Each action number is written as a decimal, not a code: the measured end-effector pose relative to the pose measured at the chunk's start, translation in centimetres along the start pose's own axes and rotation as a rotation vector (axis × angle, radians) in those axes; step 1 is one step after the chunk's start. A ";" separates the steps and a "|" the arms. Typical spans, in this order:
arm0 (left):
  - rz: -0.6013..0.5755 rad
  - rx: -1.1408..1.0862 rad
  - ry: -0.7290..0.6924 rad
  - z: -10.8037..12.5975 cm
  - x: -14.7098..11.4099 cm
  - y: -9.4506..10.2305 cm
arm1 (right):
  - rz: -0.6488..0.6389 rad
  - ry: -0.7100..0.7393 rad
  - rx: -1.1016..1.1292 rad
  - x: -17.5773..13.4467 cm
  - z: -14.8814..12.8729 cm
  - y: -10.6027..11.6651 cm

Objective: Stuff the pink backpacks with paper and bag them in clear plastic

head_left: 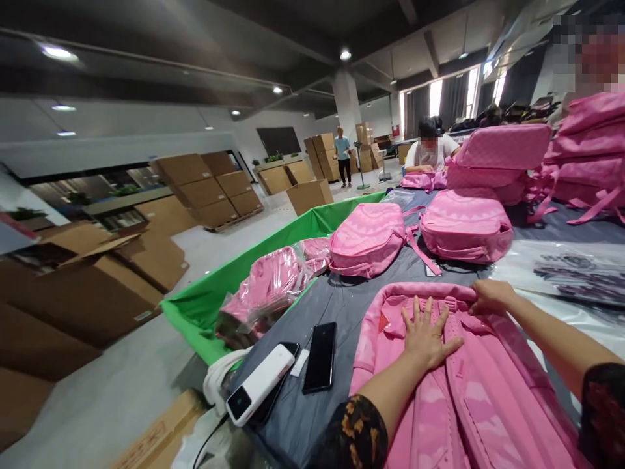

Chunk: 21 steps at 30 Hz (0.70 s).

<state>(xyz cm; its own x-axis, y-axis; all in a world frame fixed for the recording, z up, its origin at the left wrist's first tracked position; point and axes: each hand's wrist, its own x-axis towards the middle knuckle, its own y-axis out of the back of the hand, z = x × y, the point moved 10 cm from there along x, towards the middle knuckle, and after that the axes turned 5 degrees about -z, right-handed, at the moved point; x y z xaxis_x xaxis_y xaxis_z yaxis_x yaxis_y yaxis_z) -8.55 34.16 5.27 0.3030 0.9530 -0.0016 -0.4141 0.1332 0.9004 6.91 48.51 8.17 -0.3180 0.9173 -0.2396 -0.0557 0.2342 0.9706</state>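
Touching pink backpack: left hand splayed, right hand gripping edge

Your grey-covered table: pink backpack right before you, other backpacks beyond; black phone, white slip, dark device under white device; plastic bags right.

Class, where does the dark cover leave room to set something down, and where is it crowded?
Bare cover lies between the black phone, the wrapped backpacks and the pink backpack under the left hand; a smaller patch lies below the phone, right of the white device. Crowded: most of the right side, with stacked backpacks and plastic bags.
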 end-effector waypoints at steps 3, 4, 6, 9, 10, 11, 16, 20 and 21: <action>0.026 -0.042 0.028 -0.5 0.3 0.0 | 0.074 -0.030 -0.033 -2.8 -0.6 -0.1; 0.045 -0.058 0.026 -0.6 0.2 0.0 | 0.109 -0.046 -0.053 -3.9 -1.0 -0.5; 0.095 -0.075 0.017 -0.8 -0.1 0.1 | 0.232 -0.019 -0.106 -6.4 -3.0 -1.6; 0.203 -0.066 0.013 -0.9 -0.4 0.6 | 0.589 0.325 -0.168 -11.7 -9.0 -4.9; 0.241 -0.055 0.012 -0.8 -0.4 0.9 | 0.706 0.439 -0.157 -13.7 -10.6 -6.7; 0.276 -0.041 0.011 -0.7 -0.4 1.3 | 0.764 0.509 -0.140 -15.2 -11.7 -8.7; 0.271 -0.039 -0.006 0.8 -0.9 3.2 | 0.733 0.489 -0.133 -17.2 -13.4 -13.2; -0.092 -0.124 -0.294 5.7 -6.7 1.6 | 0.601 0.467 -0.201 -18.4 -15.4 -10.4; -0.158 -0.144 -0.413 7.3 -9.3 1.6 | 0.575 0.440 -0.203 -18.7 -15.8 -9.5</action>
<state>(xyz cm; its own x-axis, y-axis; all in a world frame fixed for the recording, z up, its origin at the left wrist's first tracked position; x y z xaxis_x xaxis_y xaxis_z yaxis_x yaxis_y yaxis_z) -5.73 23.47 9.88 0.6764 0.7335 0.0660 -0.4418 0.3324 0.8333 -1.57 24.05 3.75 -0.6960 0.6537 0.2970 0.0737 -0.3464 0.9352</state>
